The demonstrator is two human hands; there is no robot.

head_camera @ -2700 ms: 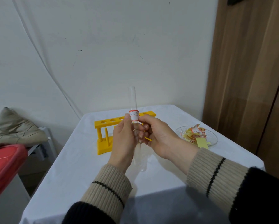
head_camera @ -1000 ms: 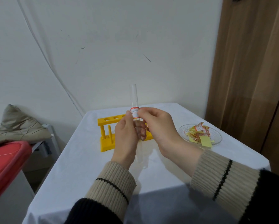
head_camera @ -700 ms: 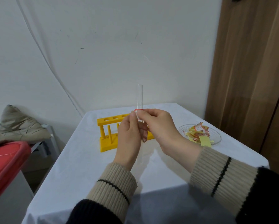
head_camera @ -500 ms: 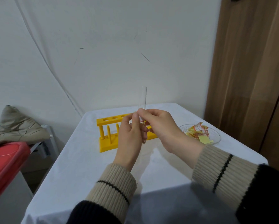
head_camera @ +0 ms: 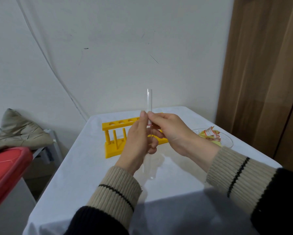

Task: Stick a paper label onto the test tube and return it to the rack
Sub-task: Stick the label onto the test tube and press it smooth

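Observation:
A clear glass test tube (head_camera: 149,100) stands upright between both hands above the white table (head_camera: 84,175). My left hand (head_camera: 137,141) grips its middle, with the rounded bottom showing below the palm. My right hand (head_camera: 171,131) pinches the tube at the white paper label with a red border (head_camera: 149,124); fingers hide most of the label. Behind the hands stands the yellow test tube rack (head_camera: 118,133), its visible holes empty and its right half hidden.
A glass dish (head_camera: 227,141) with label scraps and yellow backing paper sits on the table at the right. A red bin (head_camera: 6,170) and beige cloth (head_camera: 16,131) lie off the table's left edge. A wooden door panel (head_camera: 261,73) rises at the right.
The tube has shifted a little and stands upright again. My right fingers have closed over the label, so less of it shows than one second ago.

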